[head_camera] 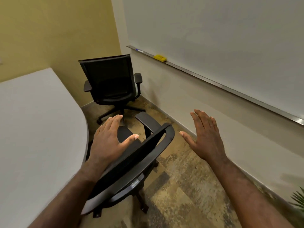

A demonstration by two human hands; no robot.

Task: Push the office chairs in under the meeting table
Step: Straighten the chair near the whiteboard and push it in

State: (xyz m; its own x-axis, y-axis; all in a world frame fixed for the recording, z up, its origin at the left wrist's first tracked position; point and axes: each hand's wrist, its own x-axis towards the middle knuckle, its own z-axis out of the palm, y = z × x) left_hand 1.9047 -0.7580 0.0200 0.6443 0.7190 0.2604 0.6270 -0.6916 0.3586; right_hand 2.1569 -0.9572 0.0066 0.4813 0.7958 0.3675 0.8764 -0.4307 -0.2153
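Note:
A black office chair (141, 155) stands right below me, its seat partly under the curved edge of the white meeting table (32, 129). Its backrest top runs diagonally from lower left to upper right. My left hand (110, 140) hovers flat over the seat beyond the backrest, fingers spread, holding nothing. My right hand (205, 139) floats open to the right of the chair, clear of it. A second black office chair (111, 83) stands in the far corner, away from the table, its back turned toward me.
A whiteboard (213, 30) with a marker tray, a yellow eraser (159, 57) and a marker fills the right wall. Patterned carpet (181, 186) lies between the chair and the wall. A green plant (298, 201) shows at the lower right edge.

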